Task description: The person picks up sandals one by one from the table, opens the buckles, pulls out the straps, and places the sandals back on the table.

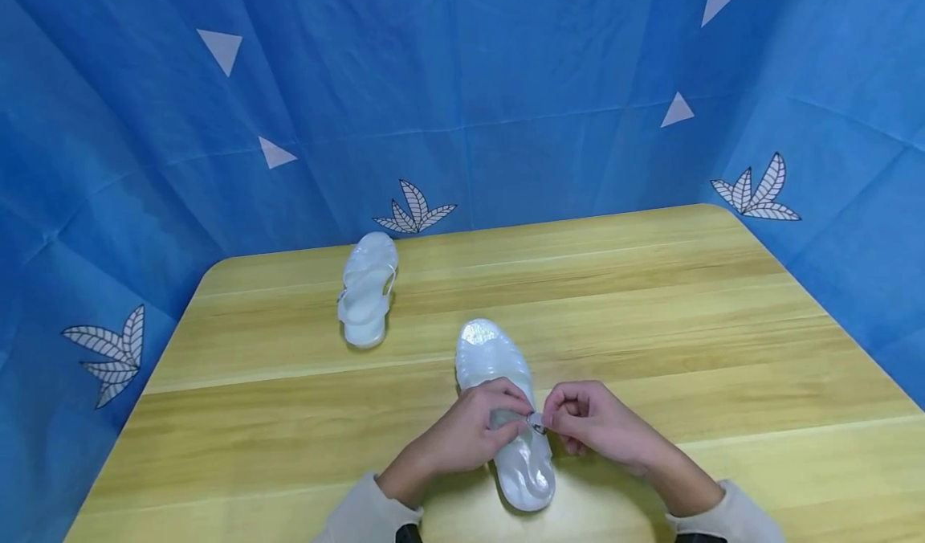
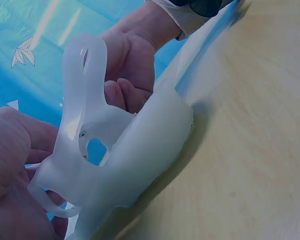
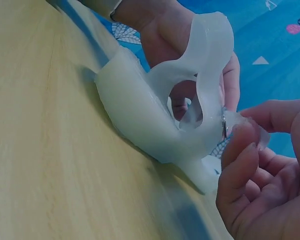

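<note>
A translucent white sandal [image 1: 526,475] lies on the wooden table with its toe end away from the person. At its right side is a small metal buckle [image 3: 224,124]. The right hand [image 1: 603,424] pinches the strap end [image 3: 262,136] beside the buckle between thumb and forefinger, the other fingers curled. From the left, the left hand [image 1: 473,430] holds the sandal's straps near the buckle, thumb and fingers on either side. In the left wrist view the raised heel strap [image 2: 85,75] stands between the two hands.
Another white sandal [image 1: 364,306] rests at the back left of the table [image 1: 289,414]. A blue cloth [image 1: 462,69] printed with white triangles and leaves hangs behind and at both sides.
</note>
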A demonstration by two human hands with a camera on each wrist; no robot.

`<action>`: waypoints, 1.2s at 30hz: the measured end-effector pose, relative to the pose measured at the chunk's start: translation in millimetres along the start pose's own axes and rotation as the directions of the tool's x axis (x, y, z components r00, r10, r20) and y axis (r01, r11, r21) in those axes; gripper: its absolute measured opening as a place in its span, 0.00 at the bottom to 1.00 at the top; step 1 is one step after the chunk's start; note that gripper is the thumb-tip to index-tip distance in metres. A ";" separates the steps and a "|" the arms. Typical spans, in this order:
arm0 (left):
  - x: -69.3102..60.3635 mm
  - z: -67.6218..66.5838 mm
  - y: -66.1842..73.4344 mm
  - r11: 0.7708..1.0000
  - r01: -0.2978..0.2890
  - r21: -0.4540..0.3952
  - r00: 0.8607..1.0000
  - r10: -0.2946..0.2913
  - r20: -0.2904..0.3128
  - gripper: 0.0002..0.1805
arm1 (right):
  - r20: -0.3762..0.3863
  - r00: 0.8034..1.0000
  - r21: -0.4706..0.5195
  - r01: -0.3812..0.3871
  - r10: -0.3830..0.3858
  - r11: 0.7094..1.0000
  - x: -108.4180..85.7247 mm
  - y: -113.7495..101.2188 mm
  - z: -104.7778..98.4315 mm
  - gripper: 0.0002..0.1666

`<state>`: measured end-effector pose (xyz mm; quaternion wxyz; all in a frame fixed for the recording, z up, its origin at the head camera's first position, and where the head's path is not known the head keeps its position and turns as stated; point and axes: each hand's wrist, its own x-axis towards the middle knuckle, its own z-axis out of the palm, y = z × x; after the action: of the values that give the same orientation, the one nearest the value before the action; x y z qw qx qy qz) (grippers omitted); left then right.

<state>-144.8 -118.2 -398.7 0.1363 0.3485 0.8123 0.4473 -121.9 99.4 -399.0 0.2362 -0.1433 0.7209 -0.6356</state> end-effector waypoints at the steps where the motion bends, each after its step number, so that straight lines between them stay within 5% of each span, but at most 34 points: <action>1: -0.1 0.4 -0.1 1.000 0.006 -0.013 1.000 -0.006 -0.001 0.11 | -0.002 1.000 0.003 -0.002 0.002 1.000 -0.1 0.4 0.3 0.11; 16: -1.9 6.8 4.4 0.962 0.082 -0.261 0.995 -0.096 -0.040 0.09 | 0.031 0.999 0.119 0.008 -0.012 0.993 -1.6 9.2 0.6 0.15; 28: 1.3 7.8 5.3 0.968 0.102 -0.228 0.993 -0.114 -0.042 0.09 | 0.015 1.000 0.151 -0.001 -0.002 0.988 1.1 9.4 -2.3 0.11; 36: -1.0 8.3 3.6 0.975 0.097 -0.201 0.993 -0.108 -0.047 0.09 | 0.085 0.996 0.206 -0.018 0.000 0.978 -3.7 8.5 -9.8 0.07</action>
<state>-138.0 -112.4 -400.5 0.1699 0.2777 0.7841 0.5284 -123.1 110.8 -406.0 0.2828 -0.1415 0.6412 -0.6992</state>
